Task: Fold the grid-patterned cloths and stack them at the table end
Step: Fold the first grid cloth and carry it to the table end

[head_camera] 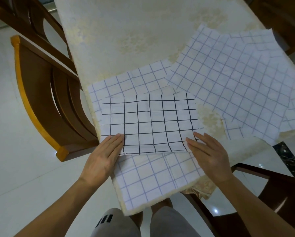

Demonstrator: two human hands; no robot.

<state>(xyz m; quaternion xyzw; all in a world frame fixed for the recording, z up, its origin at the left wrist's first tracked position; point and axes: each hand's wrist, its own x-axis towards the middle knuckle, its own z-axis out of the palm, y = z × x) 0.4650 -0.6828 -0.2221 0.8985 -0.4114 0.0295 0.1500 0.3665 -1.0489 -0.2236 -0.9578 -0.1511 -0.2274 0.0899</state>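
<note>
1. At the near table end, head view: black-grid cloth (150, 124), a smooth white rectangle, lies flat on a pale-grid cloth (153, 178) that overhangs the edge.
2. Left hand (102, 158): fingers straight, pressing its near-left corner.
3. Right hand (209, 156): fingers straight, flat on its near-right corner.
4. Loose pale-grid cloths (228, 79), overlapping, to the right.
5. Cream damask tablecloth (126, 31); wooden chair (46, 100), left.

My black-grid cloth (150, 124) is lying flat at frame centre, overlapping a pale-grid cloth (151, 178) beneath; more pale-grid cloths (232, 79) are sprawling overlapped at upper right.
</note>
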